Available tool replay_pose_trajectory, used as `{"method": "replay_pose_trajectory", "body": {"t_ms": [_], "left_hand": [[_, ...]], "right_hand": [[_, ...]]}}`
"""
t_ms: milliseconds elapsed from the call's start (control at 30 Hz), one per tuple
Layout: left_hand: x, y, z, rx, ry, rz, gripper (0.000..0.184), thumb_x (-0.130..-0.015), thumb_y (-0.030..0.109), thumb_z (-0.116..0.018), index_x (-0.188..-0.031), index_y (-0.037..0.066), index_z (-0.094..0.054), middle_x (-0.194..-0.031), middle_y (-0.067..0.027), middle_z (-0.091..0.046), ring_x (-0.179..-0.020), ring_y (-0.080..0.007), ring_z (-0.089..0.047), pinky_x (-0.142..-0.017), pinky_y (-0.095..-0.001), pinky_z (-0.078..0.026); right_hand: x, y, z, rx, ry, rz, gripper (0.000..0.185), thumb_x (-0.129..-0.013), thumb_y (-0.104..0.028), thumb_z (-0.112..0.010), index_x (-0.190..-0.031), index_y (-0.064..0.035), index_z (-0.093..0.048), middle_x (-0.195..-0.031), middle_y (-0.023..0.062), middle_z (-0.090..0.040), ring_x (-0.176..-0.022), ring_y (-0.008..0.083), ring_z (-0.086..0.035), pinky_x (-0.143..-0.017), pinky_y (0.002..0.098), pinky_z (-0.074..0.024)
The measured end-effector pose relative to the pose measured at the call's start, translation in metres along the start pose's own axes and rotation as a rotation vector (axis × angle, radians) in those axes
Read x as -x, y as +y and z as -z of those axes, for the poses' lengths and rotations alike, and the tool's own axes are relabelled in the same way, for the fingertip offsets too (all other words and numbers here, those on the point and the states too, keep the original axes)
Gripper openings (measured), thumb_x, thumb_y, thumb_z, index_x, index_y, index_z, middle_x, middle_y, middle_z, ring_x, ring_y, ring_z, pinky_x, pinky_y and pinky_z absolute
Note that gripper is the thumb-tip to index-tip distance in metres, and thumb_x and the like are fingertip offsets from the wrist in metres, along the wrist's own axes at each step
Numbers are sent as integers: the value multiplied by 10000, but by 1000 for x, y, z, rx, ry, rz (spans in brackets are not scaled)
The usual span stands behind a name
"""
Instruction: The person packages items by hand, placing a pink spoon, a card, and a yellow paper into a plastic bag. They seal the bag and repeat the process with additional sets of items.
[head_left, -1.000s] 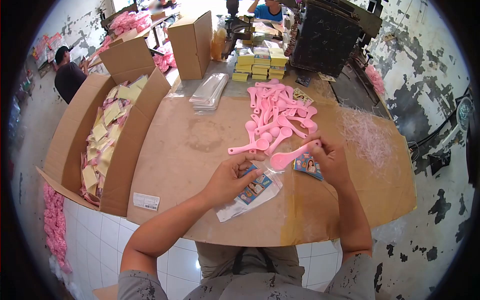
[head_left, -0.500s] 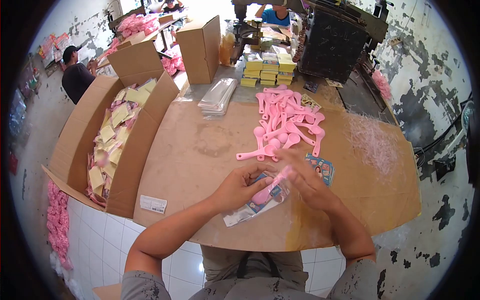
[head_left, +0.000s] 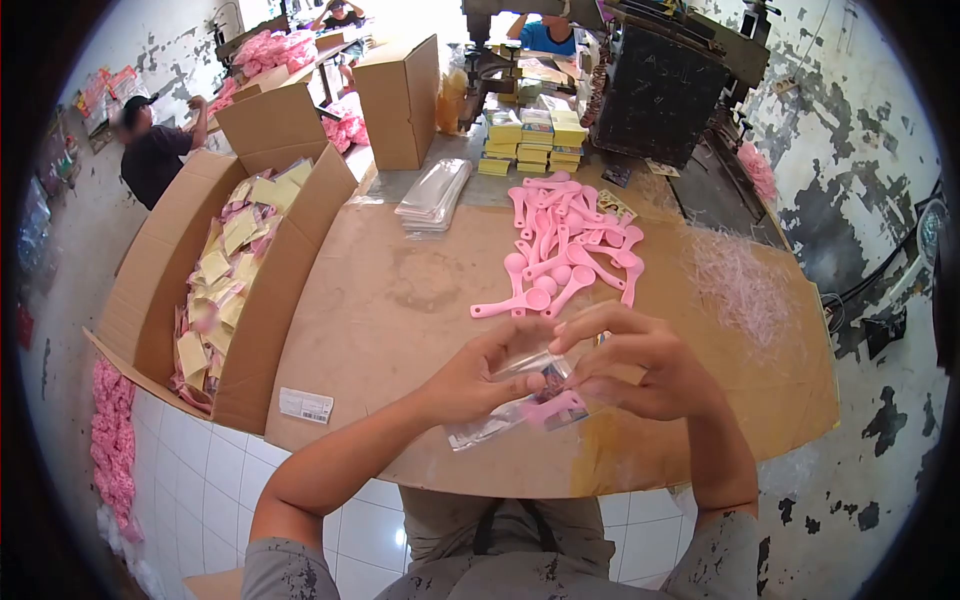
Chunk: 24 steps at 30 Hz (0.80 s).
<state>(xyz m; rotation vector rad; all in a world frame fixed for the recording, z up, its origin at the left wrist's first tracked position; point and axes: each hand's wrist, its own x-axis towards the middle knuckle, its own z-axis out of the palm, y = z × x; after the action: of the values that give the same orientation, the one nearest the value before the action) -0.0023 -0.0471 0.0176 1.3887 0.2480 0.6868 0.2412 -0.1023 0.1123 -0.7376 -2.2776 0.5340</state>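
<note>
My left hand [head_left: 485,378] grips a clear plastic bag [head_left: 480,432] between thumb and fingers, just above the near part of the table. Inside or against the bag show a pink scoop [head_left: 555,408] and a printed card [head_left: 556,372], both partly blurred. My right hand [head_left: 645,368] has its fingers curled at the bag's right end, thumb and a finger pinching its edge. Beyond my hands lies a heap of pink scoops [head_left: 560,240]. The stack of blue printed cards is almost wholly hidden behind my right hand.
An open carton [head_left: 250,370] full of packed yellow cards stands at left. Flat clear bags [head_left: 435,195] lie near the table's back, beside stacks of yellow-edged cards [head_left: 535,140]. Plastic shreds [head_left: 745,285] lie at right. A dark machine [head_left: 655,95] stands behind; a person [head_left: 155,155] is at far left.
My right hand has turned and closed in at the bag's end, covering the card stack. The scoop now sits lower, angled across the bag. The person at left has raised an arm.
</note>
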Motion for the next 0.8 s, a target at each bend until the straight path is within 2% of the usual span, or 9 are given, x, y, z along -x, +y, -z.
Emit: {"method": "replay_pose_trajectory", "body": {"t_ms": [67,133,267,333,367,467,633,733,800], "left_hand": [[1,5,1,-361,95,-136,559,-986,126,-688,-1498,57,-477,-1510,-126,-521,-1381,-210,-502,-1144,-392,-409],[0,16,-3,-491,28,-204,593,-962,123,-704,-1503,50,-473,-1512,-127,-522,-1409,-236,-481,-1167,-405,-385],[-1,24,-19,-603,1,-265,632,-950,152,-732,-1510,36,-463,-1469,-153,-557,-1389,-265,-518,-1160,-404,-403],[-4,31,-25,-581,13,-150,600,-975,143,-709,-1508,29,-456,-1432,-152,-584,-1341,-253,-566,-1126,-389,-443],[-8,33,-28,-567,16,-94,584,-988,138,-697,-1506,25,-453,-1413,-151,-598,-1316,-247,-589,-1110,-382,-463],[-22,23,-28,-270,57,-166,422,-1037,76,-617,-1433,-5,-497,-1277,-122,-692,-1176,-197,-674,-1010,-330,-525],[-30,27,-29,-107,87,0,369,-1061,33,-554,-1423,-7,-496,-1175,-125,-728,-1107,-155,-696,-936,-293,-553],[-31,14,-26,-108,135,-1,393,-1053,48,-576,-1434,-10,-498,-1109,-115,-741,-1056,-140,-707,-886,-276,-570],[-28,4,-28,-140,174,-46,409,-1044,58,-593,-1436,-16,-502,-1069,-109,-751,-1016,-127,-712,-851,-269,-576]], "right_hand": [[-9,-22,16,287,4,53,162,-845,-69,-764,-1005,-70,-741,-1073,55,-697,-1043,271,-662,-887,386,-524],[-16,-39,23,528,72,10,155,-845,-72,-763,-995,-56,-729,-986,60,-687,-921,270,-673,-815,381,-531],[-13,-35,18,312,11,-263,146,-847,-58,-745,-992,-60,-751,-880,59,-697,-720,210,-632,-667,338,-504],[-13,-38,19,249,73,-334,142,-890,-86,-732,-1023,-39,-730,-809,86,-659,-668,208,-631,-642,342,-510],[-12,-38,20,237,85,-347,145,-896,-89,-730,-1031,-38,-731,-809,87,-662,-672,203,-633,-640,339,-509],[-8,-31,19,196,117,-382,164,-906,-99,-728,-1057,-34,-732,-803,90,-669,-677,192,-638,-637,331,-507],[-2,-12,15,139,286,-429,202,-877,-94,-739,-1066,-26,-715,-854,100,-674,-726,228,-653,-643,333,-511],[0,10,0,419,491,-110,181,-848,-75,-746,-1023,-55,-707,-964,89,-669,-859,258,-660,-718,354,-515],[1,7,-9,606,395,-45,173,-821,-77,-755,-984,-67,-698,-1018,77,-654,-945,259,-644,-787,365,-502]]}}
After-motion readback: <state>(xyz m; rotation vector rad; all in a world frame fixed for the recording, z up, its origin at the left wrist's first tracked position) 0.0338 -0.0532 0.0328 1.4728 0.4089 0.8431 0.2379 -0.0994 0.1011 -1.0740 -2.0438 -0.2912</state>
